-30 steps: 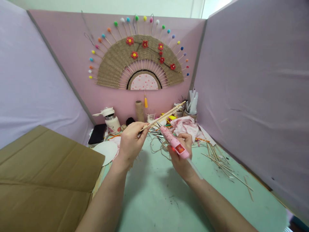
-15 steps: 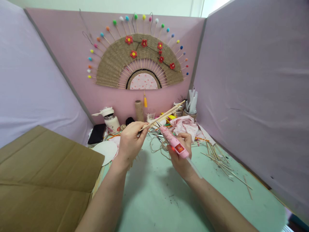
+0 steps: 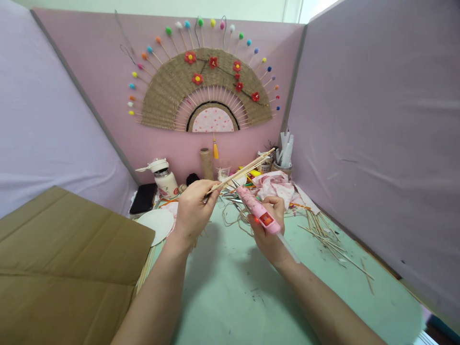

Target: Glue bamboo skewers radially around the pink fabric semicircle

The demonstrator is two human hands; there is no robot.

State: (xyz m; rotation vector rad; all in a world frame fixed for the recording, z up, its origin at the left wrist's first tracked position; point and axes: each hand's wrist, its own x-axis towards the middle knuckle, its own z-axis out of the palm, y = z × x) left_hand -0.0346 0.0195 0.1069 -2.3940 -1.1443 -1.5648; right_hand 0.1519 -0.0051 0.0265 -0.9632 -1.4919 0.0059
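the left hand point(image 3: 194, 208) pinches thin sticks point(image 3: 247, 168) slanting up beyond its thumb; the right hand point(image 3: 269, 232) wraps the pink glue gun point(image 3: 257, 206), nozzle up by them, both poses practically unchanged from a moment ago.

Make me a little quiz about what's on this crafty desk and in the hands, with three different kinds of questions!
1. True or false: the right hand holds the pink glue gun.
2. What does the left hand hold?
A) a bottle
B) thin sticks
C) a pink cloth
3. Fill in the blank: the flowers on the wall fan have ____ petals.

Key: 1. True; 2. B; 3. red
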